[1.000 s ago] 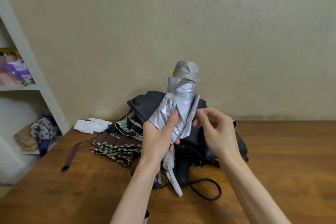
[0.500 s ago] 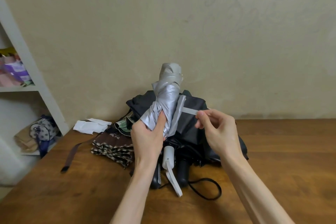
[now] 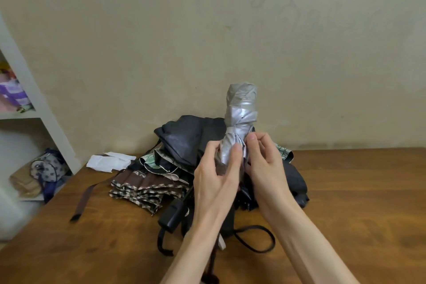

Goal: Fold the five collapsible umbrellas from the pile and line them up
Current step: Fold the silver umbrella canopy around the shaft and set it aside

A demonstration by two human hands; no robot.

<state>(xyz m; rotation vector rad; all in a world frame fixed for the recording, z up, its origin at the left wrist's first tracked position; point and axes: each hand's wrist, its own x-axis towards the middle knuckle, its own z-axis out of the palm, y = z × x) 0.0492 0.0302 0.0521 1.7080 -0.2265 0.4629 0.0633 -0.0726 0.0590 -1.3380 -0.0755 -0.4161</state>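
At the far left stands a white shelf unit (image 3: 34, 99), and a white cloth (image 3: 108, 161) lies at the back edge of the wooden table (image 3: 357, 203). Next comes the pile (image 3: 184, 138) of loose umbrellas, with a brown patterned umbrella (image 3: 147, 188) at its left edge and its brown strap (image 3: 84, 198) trailing over the wood.

Just in front of the pile the left hand (image 3: 214, 177) grips the lower part of the silver umbrella (image 3: 242, 110), fingers curled round the bundle and the thumb pressed flat on the cloth. The umbrella is held off the table and close to upright - its long axis runs up and away from the hands, the capped tip above and the handle end hidden below behind the wrists.

The right hand (image 3: 265, 166) is touching it from the right side, thumb and fingertips pinched together on the gathered folds at the waist. Whether the closing tab sits between them cannot be told.

The next move likely turns on that waist: it lies directly between the two thumbs, so the right hand is the one placed to fasten the wrap across the axis while the left keeps the roll tight - then the umbrella can go down on the bare wood to the right
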